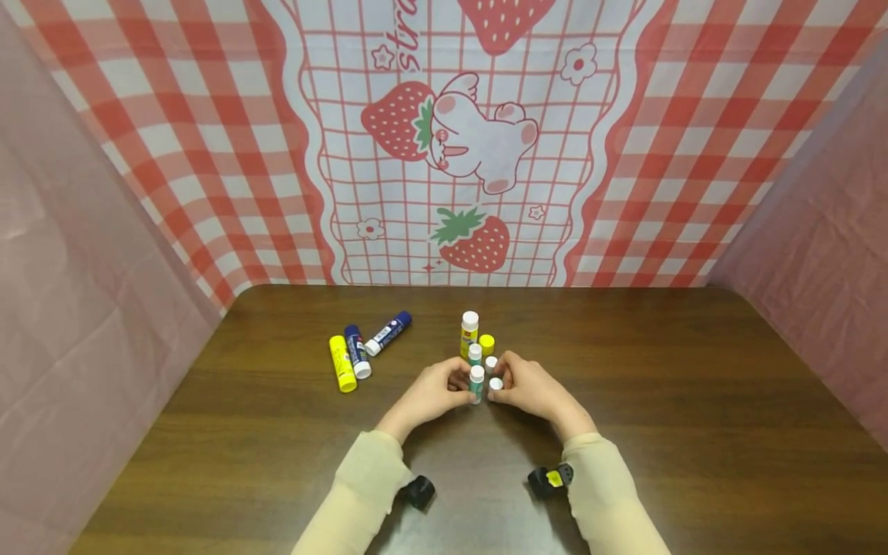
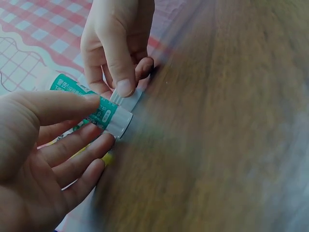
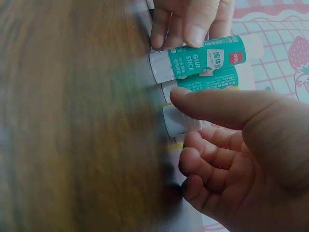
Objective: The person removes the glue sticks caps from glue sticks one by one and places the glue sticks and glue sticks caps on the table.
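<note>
My left hand (image 1: 433, 391) pinches a green glue stick (image 3: 200, 60) between thumb and fingers, and it stands upright on the table with its white top up. Just right of it, the thumb and fingers of my right hand (image 1: 537, 391) pinch a small white cap (image 3: 178, 121). Behind the held stick stands a second green glue stick (image 1: 475, 355), with another white cap (image 1: 491, 364) beside it. Farther back a yellow glue stick (image 1: 469, 337) with a white top stands upright, a yellow cap (image 1: 487, 344) at its right.
Left of the hands, a yellow glue stick (image 1: 343, 364) and two dark blue glue sticks with white ends, one near it (image 1: 357, 347) and one farther back (image 1: 391, 330), lie on the brown wooden table (image 1: 277, 462). A red-checked strawberry cloth (image 1: 479, 169) hangs behind the table's far edge.
</note>
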A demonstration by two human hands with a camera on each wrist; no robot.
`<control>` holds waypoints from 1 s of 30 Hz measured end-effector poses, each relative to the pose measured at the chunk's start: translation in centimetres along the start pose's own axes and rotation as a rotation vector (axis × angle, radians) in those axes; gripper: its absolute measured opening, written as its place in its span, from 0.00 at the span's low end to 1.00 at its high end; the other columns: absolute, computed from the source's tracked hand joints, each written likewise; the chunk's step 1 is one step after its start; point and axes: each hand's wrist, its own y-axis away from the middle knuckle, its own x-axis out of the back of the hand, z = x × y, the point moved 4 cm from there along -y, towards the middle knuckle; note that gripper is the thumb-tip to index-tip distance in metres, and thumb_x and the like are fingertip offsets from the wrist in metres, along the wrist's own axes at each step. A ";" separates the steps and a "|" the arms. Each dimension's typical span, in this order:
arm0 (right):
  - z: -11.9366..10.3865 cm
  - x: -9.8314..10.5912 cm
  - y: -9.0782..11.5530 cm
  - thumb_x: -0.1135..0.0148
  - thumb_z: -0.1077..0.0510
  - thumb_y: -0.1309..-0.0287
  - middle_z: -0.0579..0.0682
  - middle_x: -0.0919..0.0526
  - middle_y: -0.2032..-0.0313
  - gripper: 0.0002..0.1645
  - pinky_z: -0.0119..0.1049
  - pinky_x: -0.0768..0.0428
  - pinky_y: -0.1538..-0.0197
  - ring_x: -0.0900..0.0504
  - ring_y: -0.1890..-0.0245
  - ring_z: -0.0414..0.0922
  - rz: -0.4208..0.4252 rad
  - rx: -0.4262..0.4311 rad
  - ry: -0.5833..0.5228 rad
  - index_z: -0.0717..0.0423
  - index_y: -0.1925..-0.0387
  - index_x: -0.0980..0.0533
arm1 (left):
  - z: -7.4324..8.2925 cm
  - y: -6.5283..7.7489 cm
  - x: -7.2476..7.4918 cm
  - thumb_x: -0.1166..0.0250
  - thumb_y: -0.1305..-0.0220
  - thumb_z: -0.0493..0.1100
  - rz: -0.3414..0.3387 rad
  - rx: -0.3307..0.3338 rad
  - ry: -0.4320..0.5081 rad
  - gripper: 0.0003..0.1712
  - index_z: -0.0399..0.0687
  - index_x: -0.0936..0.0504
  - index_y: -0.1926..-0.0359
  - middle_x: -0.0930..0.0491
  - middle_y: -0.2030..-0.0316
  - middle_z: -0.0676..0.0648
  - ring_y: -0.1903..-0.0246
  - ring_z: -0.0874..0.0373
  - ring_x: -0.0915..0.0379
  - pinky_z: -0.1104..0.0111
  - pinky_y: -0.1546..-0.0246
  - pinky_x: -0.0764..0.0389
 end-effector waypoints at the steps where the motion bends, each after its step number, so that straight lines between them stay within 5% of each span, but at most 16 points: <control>1: 0.0 0.0 0.0 0.32 0.58 0.56 0.45 0.29 0.80 0.18 0.30 0.33 0.75 0.32 0.80 0.37 0.002 0.001 -0.007 0.58 0.65 0.30 | 0.0 0.0 0.0 0.35 0.48 0.35 -0.003 -0.002 -0.008 0.13 0.41 0.25 0.60 0.20 0.64 0.45 0.65 0.58 0.24 0.73 0.66 0.24; 10: -0.1 0.0 0.0 0.32 0.59 0.57 0.46 0.30 0.80 0.19 0.32 0.33 0.74 0.33 0.80 0.39 -0.013 0.011 0.011 0.59 0.64 0.31 | 0.1 0.1 0.8 0.39 0.46 0.34 -0.021 0.032 -0.068 0.10 0.41 0.23 0.61 0.20 0.64 0.46 0.64 0.58 0.24 0.71 0.63 0.25; 14: -0.2 0.1 0.0 0.32 0.60 0.57 0.45 0.30 0.80 0.19 0.31 0.33 0.73 0.33 0.80 0.38 -0.016 0.029 0.035 0.59 0.64 0.30 | 0.0 0.2 1.6 0.39 0.45 0.36 0.031 0.056 -0.098 0.08 0.43 0.22 0.62 0.20 0.65 0.47 0.65 0.58 0.24 0.69 0.62 0.25; 23: -1.1 0.9 0.4 0.34 0.61 0.54 0.45 0.31 0.80 0.18 0.32 0.33 0.71 0.33 0.79 0.38 -0.051 0.012 0.072 0.60 0.62 0.30 | -0.2 0.5 4.7 0.39 0.46 0.36 0.464 0.058 -0.269 0.05 0.47 0.21 0.67 0.20 0.66 0.49 0.64 0.55 0.24 0.63 0.60 0.26; 30: -2.0 1.5 0.8 0.37 0.62 0.51 0.45 0.31 0.80 0.14 0.31 0.33 0.73 0.33 0.79 0.38 -0.030 0.020 0.091 0.60 0.62 0.29 | -0.7 1.6 7.1 0.39 0.46 0.36 0.660 0.090 -0.436 0.08 0.45 0.21 0.63 0.22 0.61 0.44 0.57 0.47 0.29 0.56 0.54 0.31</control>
